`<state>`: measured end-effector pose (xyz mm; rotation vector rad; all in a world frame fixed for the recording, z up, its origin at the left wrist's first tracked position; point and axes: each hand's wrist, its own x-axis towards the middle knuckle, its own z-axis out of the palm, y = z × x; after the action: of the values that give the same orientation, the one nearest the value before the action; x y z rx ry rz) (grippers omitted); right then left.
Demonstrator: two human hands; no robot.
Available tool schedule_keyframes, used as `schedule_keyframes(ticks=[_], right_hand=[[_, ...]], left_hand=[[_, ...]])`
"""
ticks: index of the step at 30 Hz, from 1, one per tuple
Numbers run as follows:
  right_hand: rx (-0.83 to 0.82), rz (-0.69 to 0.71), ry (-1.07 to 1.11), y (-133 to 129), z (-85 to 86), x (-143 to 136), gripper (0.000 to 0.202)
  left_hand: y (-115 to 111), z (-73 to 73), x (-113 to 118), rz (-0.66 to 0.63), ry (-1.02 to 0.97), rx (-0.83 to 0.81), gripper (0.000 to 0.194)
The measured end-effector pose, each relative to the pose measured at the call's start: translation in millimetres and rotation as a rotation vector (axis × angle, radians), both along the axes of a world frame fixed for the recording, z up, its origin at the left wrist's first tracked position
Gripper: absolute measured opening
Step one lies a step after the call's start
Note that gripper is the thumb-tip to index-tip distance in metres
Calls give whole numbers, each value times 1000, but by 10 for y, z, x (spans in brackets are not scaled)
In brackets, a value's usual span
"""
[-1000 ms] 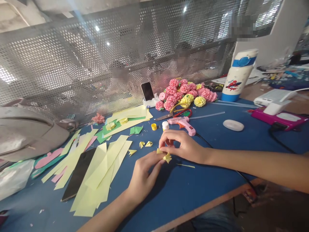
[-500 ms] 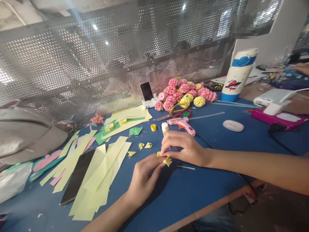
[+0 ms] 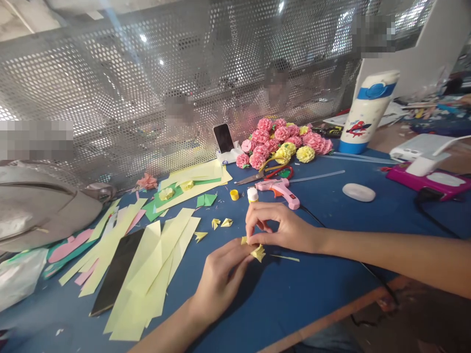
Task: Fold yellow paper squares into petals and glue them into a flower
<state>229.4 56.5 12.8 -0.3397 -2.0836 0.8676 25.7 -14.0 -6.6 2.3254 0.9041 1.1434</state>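
Note:
My left hand [image 3: 225,274] pinches a folded yellow paper piece [image 3: 259,253] just above the blue table, its pleated end poking out past the fingertips. From the right, my right hand [image 3: 281,224] closes thumb and fingers on the same paper, where a small yellow edge shows; the exact grip is partly hidden. Just left of my hands lie several small folded yellow paper pieces [image 3: 226,222]. A white-topped glue bottle [image 3: 252,194] stands partly hidden behind my right hand, with a yellow cap [image 3: 234,195] beside it. A thin yellow paper scrap [image 3: 285,257] lies right of the held paper.
Pale yellow strips [image 3: 147,284] and a dark phone [image 3: 117,272] lie at left. Behind are scissors [image 3: 257,176], a pink glue gun [image 3: 280,189], pink and yellow paper flowers [image 3: 274,139] and a bottle [image 3: 370,113]. A purple power strip [image 3: 427,181] sits right; a perforated screen [image 3: 121,117] stands behind.
The fingers of my right hand have shifted slightly and curl a little more over the paper. The held yellow piece has tilted a bit. The camera view has moved slightly.

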Motion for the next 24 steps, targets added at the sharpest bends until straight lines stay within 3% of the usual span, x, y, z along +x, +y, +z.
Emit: schedule_keyframes(ticks=[8, 17, 24], right_hand=[[-198, -8, -79, 0, -3, -1, 22], [-196, 4, -80, 5, -1, 15, 35], [-153, -64, -38, -63, -1, 13, 25]], left_hand=[[-10, 16, 2, -48, 19, 49, 25], [4, 3, -9, -64, 55, 65, 25], [4, 32, 22, -56, 17, -20, 25]])
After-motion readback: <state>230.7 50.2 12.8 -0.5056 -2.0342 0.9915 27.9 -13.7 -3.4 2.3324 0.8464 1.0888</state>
